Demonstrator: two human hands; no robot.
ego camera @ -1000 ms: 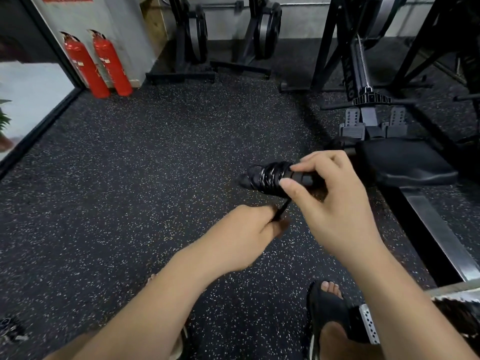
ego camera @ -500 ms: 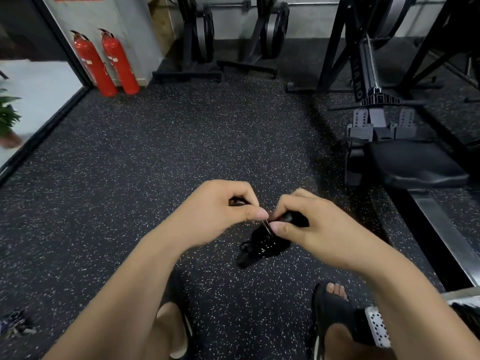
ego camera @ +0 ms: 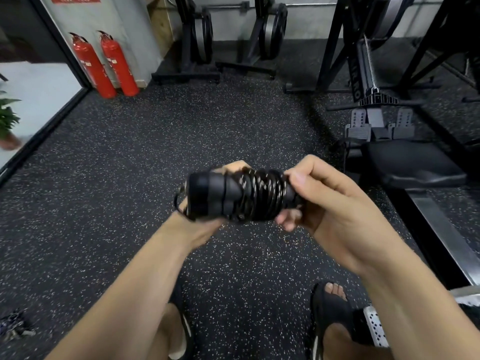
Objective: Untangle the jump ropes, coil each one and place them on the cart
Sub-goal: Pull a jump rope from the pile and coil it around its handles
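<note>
Head: left hand, right hand grip wound jump rope, crosswise, handles pointing left

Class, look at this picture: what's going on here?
A person on a speckled gym floor holds a black jump rope in both hands, its cord wound tightly round the handles. The left hand grips one end, the right hand the other. A short loop of cord hangs loose by the left hand. It is not yet set down.

jump rope coiled | left hand grips | right hand grips end
</note>
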